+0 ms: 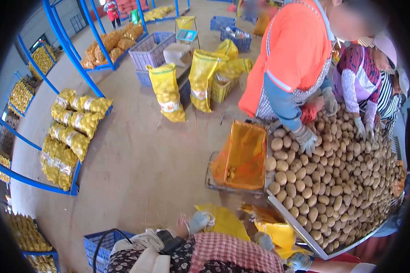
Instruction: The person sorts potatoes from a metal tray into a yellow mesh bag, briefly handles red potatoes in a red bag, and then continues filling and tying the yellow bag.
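Observation:
At the bottom of the head view, my left hand [198, 222], in a pale work glove, is closed on the edge of a yellow mesh bag [224, 224]. My right hand [263, 240], gloved and partly hidden behind a red checked cloth [230, 255], is closed at the edge of yellow mesh material beside the sorting table. Another gloved hand [299, 261] is near the lower yellow bag [280, 236]; its arm comes in from the right. Many potatoes [312, 182] cover the metal-edged table [296, 223] to my right.
A co-worker in an orange vest [296, 50] handles potatoes across the table; others stand farther right. An orange mesh bag lines a frame [246, 154] beside the table. Filled yellow sacks [166, 93], blue crates [148, 50] and a blue rack [75, 179] stand beyond. A blue basket [105, 245] is at lower left.

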A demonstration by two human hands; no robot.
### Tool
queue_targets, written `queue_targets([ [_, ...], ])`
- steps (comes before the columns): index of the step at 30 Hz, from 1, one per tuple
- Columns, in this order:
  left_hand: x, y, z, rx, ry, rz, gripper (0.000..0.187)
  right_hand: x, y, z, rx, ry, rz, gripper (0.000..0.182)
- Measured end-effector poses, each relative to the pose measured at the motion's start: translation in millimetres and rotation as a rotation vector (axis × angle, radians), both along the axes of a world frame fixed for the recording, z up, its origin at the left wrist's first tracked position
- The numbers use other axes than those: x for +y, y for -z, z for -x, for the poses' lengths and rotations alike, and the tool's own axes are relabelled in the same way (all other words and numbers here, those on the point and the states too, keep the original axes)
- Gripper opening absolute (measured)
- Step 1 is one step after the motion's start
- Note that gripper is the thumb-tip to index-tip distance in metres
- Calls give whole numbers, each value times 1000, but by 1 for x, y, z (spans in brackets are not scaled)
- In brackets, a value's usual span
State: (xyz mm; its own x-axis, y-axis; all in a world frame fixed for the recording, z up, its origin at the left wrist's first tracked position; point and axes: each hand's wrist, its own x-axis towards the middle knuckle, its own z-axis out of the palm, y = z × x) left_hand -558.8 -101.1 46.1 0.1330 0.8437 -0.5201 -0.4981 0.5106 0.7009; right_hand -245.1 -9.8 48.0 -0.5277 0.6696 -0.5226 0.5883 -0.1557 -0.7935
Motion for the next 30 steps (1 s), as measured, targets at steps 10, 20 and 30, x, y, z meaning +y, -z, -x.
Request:
queue_targets([
  [10, -28, -8, 58, 755, 182, 17, 23, 21, 38, 82, 272, 161, 385, 12],
  [20, 53, 43, 253, 472, 147, 59, 23, 32, 12, 223, 13, 445, 400, 18],
  [30, 188, -47, 433, 23, -87, -62, 19, 198, -62, 441, 308, 610, 315, 18],
])
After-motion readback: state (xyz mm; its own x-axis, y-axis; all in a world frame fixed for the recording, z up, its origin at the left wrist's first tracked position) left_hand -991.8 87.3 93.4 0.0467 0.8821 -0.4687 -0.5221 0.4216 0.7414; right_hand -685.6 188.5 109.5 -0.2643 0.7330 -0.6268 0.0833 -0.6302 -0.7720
